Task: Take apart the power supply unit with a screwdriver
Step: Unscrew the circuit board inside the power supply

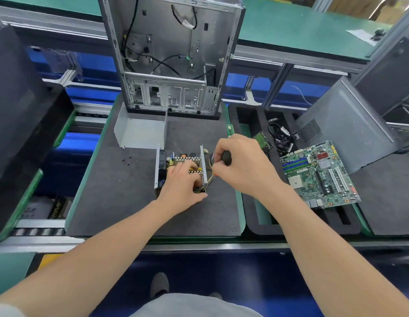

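The power supply unit point(176, 164) lies open near the middle of the dark surface point(121, 202), a bit toward the right edge; its grey cover point(139, 133) is off and lies behind it, toward the far edge; a few small black screws point(128, 159) lie loose to the left of the unit.

The left hand point(181, 181) is on top of the unit; its fingers are bent over the parts inside and the thumb hooks round the near end, so it holds the unit down. The right hand point(242, 165) is just beside the unit's right wall; its fingers are wrapped tight round the black handle of the screwdriver point(227, 157); the tip is hidden, so I cannot tell what it touches. A bunch of coloured wires point(209, 177) comes out between the two hands.

I think the tip could slip off a screw, because the wires get in the way and hide it; then it could poke the left hand or scratch the parts inside. The unit could slide if the left hand lets up while the right one pushes and turns; the loose screws could roll away if an arm bumps them.
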Available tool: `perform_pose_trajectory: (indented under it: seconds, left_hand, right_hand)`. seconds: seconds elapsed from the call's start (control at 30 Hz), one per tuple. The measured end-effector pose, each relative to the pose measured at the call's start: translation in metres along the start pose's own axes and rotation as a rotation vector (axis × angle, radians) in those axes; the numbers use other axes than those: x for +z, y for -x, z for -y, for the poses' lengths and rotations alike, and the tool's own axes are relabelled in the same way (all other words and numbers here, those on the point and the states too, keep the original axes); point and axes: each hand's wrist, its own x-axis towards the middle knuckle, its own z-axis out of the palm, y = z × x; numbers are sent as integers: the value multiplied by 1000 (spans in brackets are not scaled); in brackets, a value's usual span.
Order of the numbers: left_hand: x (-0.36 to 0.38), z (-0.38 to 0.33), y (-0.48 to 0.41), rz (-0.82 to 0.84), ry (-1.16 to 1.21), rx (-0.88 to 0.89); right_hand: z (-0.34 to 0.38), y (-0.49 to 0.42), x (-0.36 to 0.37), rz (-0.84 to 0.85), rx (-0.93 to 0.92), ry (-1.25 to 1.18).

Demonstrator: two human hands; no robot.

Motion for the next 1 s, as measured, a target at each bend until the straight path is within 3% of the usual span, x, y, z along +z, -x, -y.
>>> perform_pose_trajectory:
  seconds: [0.23, 0.6, 1.0]
  left_hand:
    - [1, -2, -1, -23, 134, -52]
    - [6, -5, 3, -101, 192, -41]
    - [-5, 1, 7, 16, 233, 67]
  right_hand:
    - [-8, 3, -2, -73, 18, -31]
    - [-22, 8, -4, -18, 95, 45]
    - [-37, 22, -6, 17, 142, 35]
